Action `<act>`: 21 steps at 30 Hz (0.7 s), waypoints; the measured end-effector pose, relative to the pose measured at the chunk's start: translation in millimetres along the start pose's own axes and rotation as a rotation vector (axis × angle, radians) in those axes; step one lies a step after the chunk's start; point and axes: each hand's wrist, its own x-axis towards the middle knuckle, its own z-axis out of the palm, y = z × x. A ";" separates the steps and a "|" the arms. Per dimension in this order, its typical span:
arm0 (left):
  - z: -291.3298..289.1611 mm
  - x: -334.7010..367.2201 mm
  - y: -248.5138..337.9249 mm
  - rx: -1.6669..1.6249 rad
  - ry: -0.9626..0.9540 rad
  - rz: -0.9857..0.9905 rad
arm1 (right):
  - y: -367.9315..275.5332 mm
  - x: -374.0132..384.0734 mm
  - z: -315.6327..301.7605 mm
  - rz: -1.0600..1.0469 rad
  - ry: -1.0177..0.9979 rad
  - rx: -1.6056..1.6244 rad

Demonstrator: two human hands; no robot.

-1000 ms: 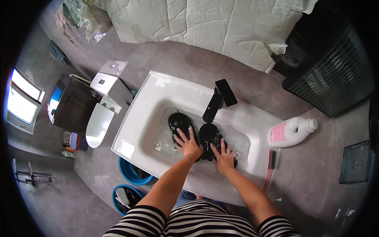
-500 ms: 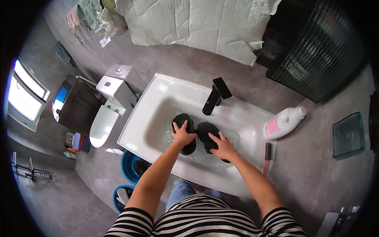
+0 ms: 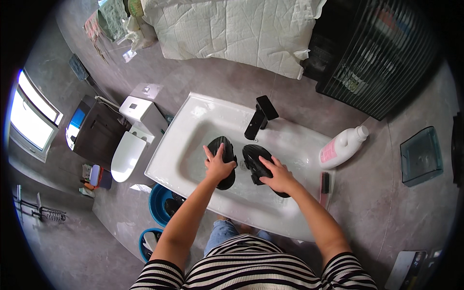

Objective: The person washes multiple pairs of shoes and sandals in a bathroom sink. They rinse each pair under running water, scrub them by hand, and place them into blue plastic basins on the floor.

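Note:
Two black shoes, probably slippers, lie in shallow water in the white washbasin (image 3: 159,166). My left hand (image 3: 218,166) grips the left shoe (image 3: 225,181), fingers spread across its top and thumb along its right edge. On the right shoe (image 3: 252,157) rests my right hand (image 3: 279,176), its fingers over the upper side and thumb at the near edge. Both shoes look wet and shiny, and a gap separates them. The palms hide part of each shoe. A black tap (image 3: 261,117) stands behind them at the basin's far rim.
A white jug with a pink label (image 3: 344,147) and a scrubbing brush (image 3: 324,187) sit at the basin's right end. Blue tubs (image 3: 157,205) with dark items stand on the floor at left, near a toilet (image 3: 128,154). A ribbed dark cabinet (image 3: 372,72) hangs at far right.
The shoes have moved further apart in the basin and look tilted, with more of their shiny surfaces showing. Both hands have stayed on them. The view has shifted slightly.

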 end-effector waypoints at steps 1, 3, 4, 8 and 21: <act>11.5 -1.3 -1.6 0.060 0.033 0.012 | 2.4 -1.9 6.4 0.002 0.036 -0.057; 32.5 0.1 -12.4 0.145 0.088 0.014 | 10.2 -1.9 28.1 -0.001 0.098 -0.170; 43.4 4.6 -22.9 0.169 0.111 0.004 | 13.2 0.0 40.3 -0.006 0.125 -0.226; 74.4 5.5 -28.9 0.294 0.099 -0.032 | 30.8 15.0 73.6 -0.075 0.171 -0.337; 95.2 19.1 -19.9 0.393 0.035 -0.129 | 53.6 46.8 105.9 -0.035 0.010 -0.495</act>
